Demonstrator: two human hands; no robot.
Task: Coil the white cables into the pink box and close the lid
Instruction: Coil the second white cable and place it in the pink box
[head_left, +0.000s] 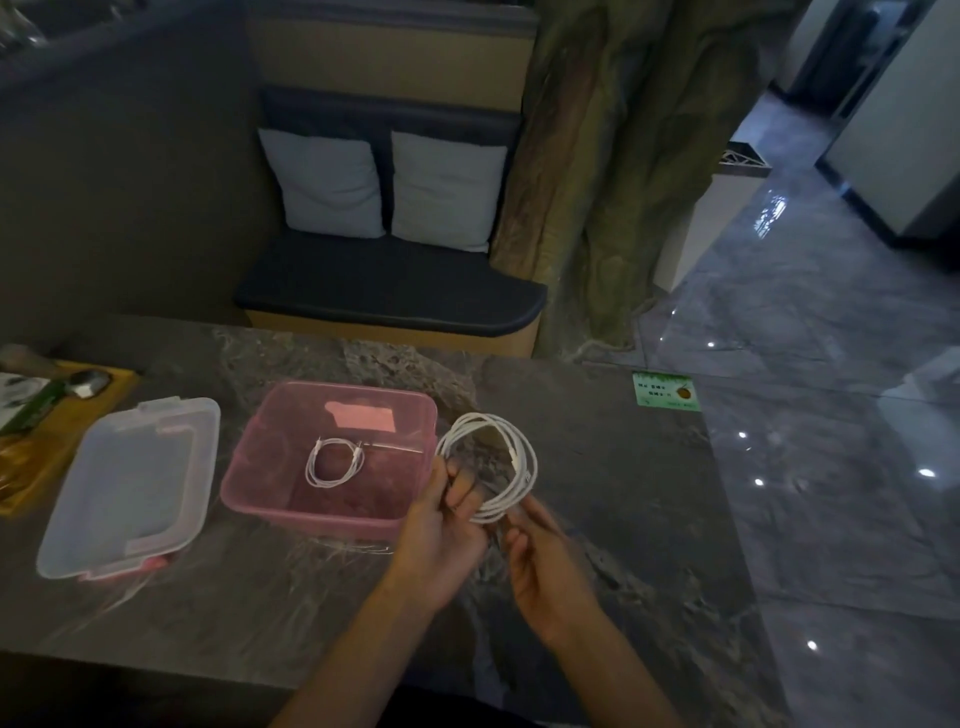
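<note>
A pink box (249, 467) stands uncovered on the dark marble table, and a small coiled white cable (332, 462) lies on its floor. Its clear lid (130, 488) rests flat on the table to the left of the box. A larger white cable (519, 457) is looped into a coil just right of the box's near right corner, held above the table. My left hand (441, 525) grips the coil at its lower left. My right hand (540, 561) pinches the coil's bottom strands between thumb and fingers.
A wooden tray (31, 467) with a spoon and packets sits at the table's left edge. A green card (665, 392) lies at the far right corner. Beyond the table are a bench with two cushions (384, 187) and a tree-like pillar; the floor drops off at right.
</note>
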